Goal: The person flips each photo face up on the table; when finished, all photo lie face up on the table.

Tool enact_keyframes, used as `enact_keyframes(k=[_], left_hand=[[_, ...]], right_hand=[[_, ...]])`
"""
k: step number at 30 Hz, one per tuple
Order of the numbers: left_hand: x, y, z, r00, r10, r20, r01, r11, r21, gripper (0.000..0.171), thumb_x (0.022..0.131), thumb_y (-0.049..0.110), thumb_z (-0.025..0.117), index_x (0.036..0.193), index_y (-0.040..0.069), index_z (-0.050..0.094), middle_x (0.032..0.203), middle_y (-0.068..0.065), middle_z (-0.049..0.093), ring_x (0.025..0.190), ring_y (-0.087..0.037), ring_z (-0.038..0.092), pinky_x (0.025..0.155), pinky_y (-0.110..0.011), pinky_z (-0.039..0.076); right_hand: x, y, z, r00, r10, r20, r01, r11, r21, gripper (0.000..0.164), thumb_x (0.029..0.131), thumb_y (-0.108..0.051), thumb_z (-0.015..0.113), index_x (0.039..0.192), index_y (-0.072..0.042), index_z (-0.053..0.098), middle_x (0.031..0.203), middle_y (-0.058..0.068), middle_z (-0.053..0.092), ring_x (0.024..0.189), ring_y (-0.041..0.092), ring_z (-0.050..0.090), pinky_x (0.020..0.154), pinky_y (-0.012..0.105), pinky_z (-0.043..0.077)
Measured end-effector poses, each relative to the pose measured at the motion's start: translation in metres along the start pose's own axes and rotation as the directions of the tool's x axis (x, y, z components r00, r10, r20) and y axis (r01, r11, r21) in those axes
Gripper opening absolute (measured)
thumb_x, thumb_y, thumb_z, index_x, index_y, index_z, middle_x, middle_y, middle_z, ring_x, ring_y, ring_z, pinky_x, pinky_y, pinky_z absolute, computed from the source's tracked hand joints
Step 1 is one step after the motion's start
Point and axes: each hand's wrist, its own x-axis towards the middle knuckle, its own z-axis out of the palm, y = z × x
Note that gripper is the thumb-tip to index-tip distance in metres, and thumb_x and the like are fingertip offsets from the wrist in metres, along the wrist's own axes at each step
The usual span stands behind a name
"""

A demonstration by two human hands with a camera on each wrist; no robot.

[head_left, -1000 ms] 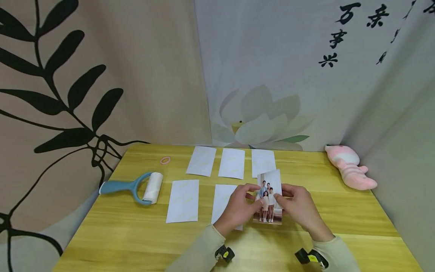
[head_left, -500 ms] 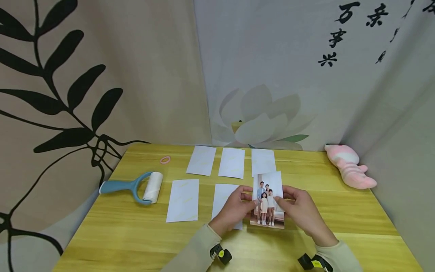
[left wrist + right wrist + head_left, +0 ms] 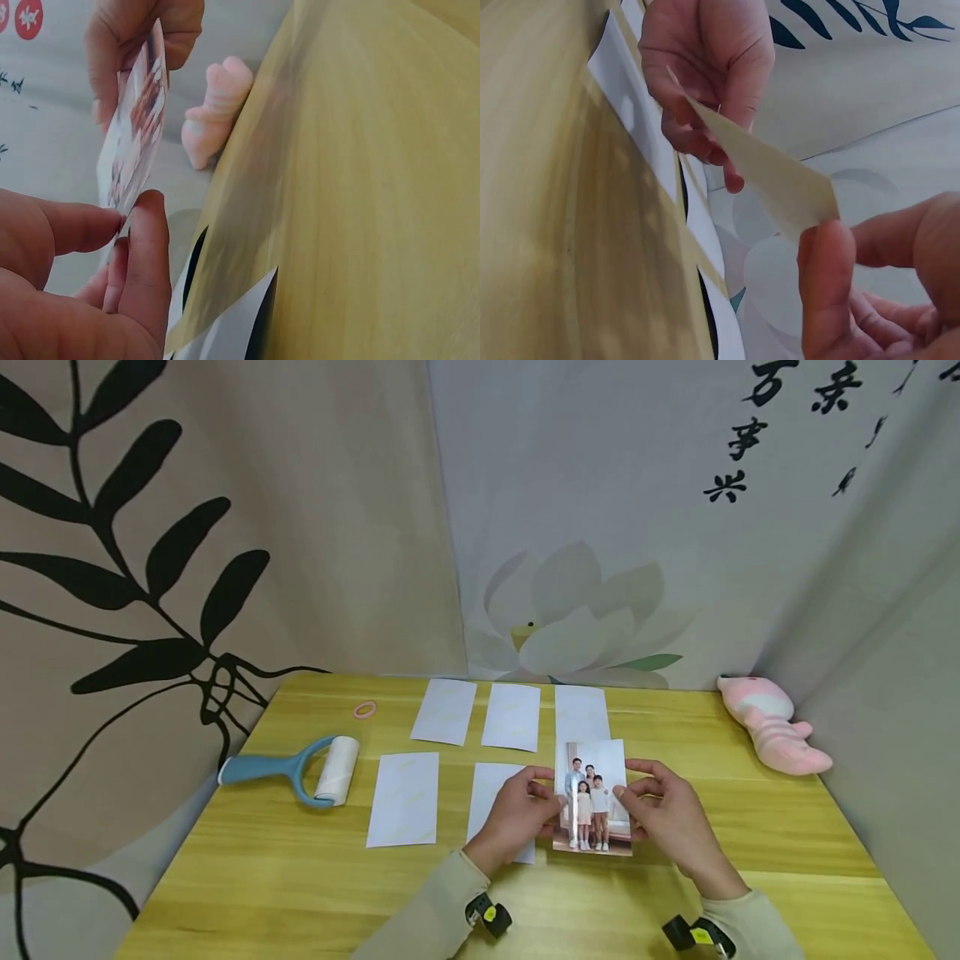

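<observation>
A glossy photo print (image 3: 596, 802) showing a group of people is held upright over the table, picture side toward the head camera. At its left edge my left hand (image 3: 517, 818) pinches it between thumb and fingers. My right hand (image 3: 671, 818) pinches the opposite edge, its thumb tip on the border. The left wrist view has the picture side of the print (image 3: 139, 135) nearly edge-on, while the pale back of the print (image 3: 772, 172) faces the right wrist camera. A white card (image 3: 491, 793) lies partly hidden behind my left hand.
Several more white cards, such as the front left card (image 3: 402, 799), lie in two rows on the wooden table (image 3: 285, 877). To the left are a blue-handled lint roller (image 3: 288, 770) and a pink ring (image 3: 364, 710). A pink plush toy (image 3: 776, 727) sits at the back right.
The photo has shifted slightly right and turned more squarely toward the head camera. My right hand has moved a little to the right with it, and both hands still pinch its edges.
</observation>
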Motion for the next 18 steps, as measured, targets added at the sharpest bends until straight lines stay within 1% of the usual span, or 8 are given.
enact_keyframes(k=[4,9,14,18], left_hand=[[0.000,-0.001,0.000,0.999,0.021,-0.032,-0.018,0.997,0.072,0.039,0.097,0.006,0.071,0.135,0.005,0.066,0.103,-0.009,0.064,0.075,-0.018,0.068,0.066,-0.039,0.065],[0.002,-0.001,0.001,0.997,0.062,-0.048,-0.053,0.983,0.173,0.037,0.099,0.003,0.067,0.135,0.004,0.069,0.099,-0.007,0.067,0.064,-0.018,0.071,0.064,-0.037,0.065],[0.004,-0.001,0.004,0.994,0.085,-0.074,-0.066,0.971,0.229,0.036,0.097,-0.001,0.067,0.132,0.003,0.071,0.095,-0.006,0.070,0.061,-0.017,0.071,0.060,-0.033,0.064],[0.003,0.000,0.006,0.993,0.075,-0.095,-0.049,0.965,0.258,0.035,0.096,-0.002,0.067,0.130,0.002,0.071,0.095,-0.006,0.070,0.063,-0.016,0.071,0.060,-0.032,0.064]], right_hand=[[0.001,0.007,-0.001,1.000,-0.009,-0.008,0.009,1.000,-0.025,0.049,0.103,-0.015,0.069,0.148,-0.003,0.053,0.107,0.020,0.070,0.064,0.023,0.066,0.057,0.042,0.063],[0.005,0.015,-0.003,1.000,0.007,-0.008,-0.007,0.999,-0.042,0.046,0.103,-0.013,0.068,0.146,-0.003,0.056,0.111,0.021,0.067,0.067,0.020,0.066,0.059,0.041,0.063],[0.010,0.025,-0.003,0.999,0.029,-0.013,-0.030,0.997,-0.078,0.046,0.101,-0.010,0.067,0.145,-0.001,0.059,0.109,0.019,0.066,0.072,0.021,0.066,0.059,0.039,0.063],[0.014,0.033,-0.001,0.999,0.033,-0.022,-0.036,0.990,-0.138,0.044,0.100,-0.008,0.066,0.143,0.000,0.062,0.107,0.018,0.069,0.075,0.019,0.066,0.061,0.035,0.064]])
